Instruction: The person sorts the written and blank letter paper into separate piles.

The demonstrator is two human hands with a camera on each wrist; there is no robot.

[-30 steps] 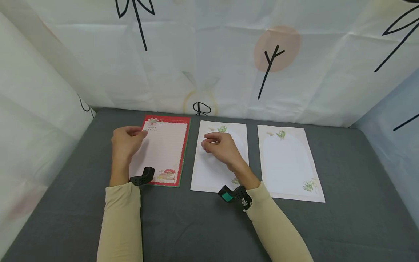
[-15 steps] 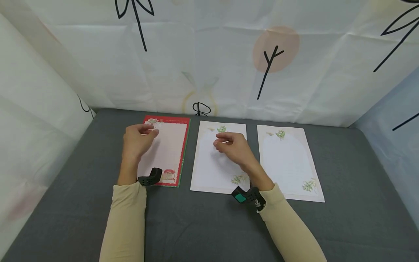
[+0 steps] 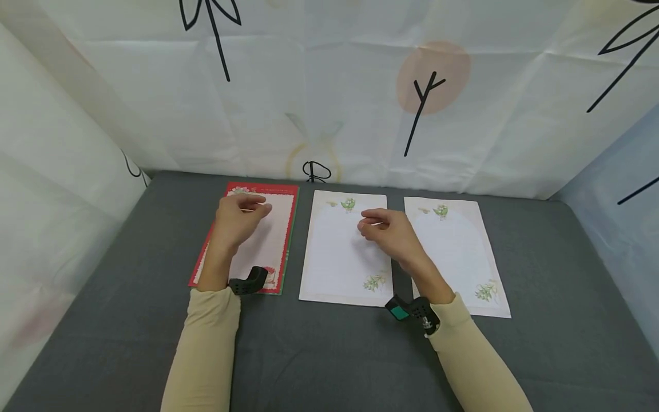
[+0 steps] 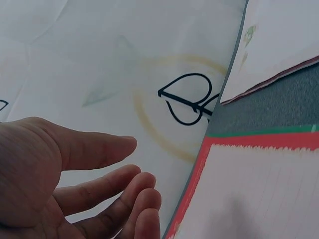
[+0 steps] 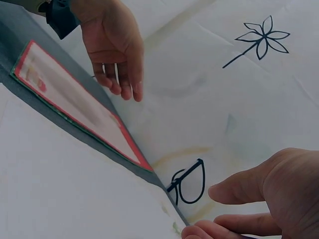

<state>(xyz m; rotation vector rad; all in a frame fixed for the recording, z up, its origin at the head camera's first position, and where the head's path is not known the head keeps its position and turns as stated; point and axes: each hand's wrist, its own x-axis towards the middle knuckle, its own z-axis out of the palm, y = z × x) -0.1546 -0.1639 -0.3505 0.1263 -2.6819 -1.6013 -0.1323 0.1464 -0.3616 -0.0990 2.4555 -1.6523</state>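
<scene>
My left hand (image 3: 238, 222) hovers above a red-bordered sheet of writing paper (image 3: 275, 243), with loosely bent fingers and nothing in them. In the left wrist view its thumb and fingers stand apart. Over the right side of the middle white sheet (image 3: 329, 260) hangs my right hand (image 3: 393, 233), also holding nothing, its fingers relaxed. Green leaf prints mark that sheet's top and lower right corner. A similar white sheet (image 3: 450, 263) lies to the right, partly behind my right wrist. The left hand and wrist hide part of the red-bordered sheet, which shows a green edge underneath.
Dark grey cloth covers the table (image 3: 309, 355). A white curtain (image 3: 350, 103) with line-drawn plants hangs along the table's back edge, and more cloth hangs at both sides. Each wrist carries a black camera mount (image 3: 249, 281).
Both hands have drifted to the right above the sheets, the left across the red-bordered one, the right across the middle one. The three sheets have stayed in place.
</scene>
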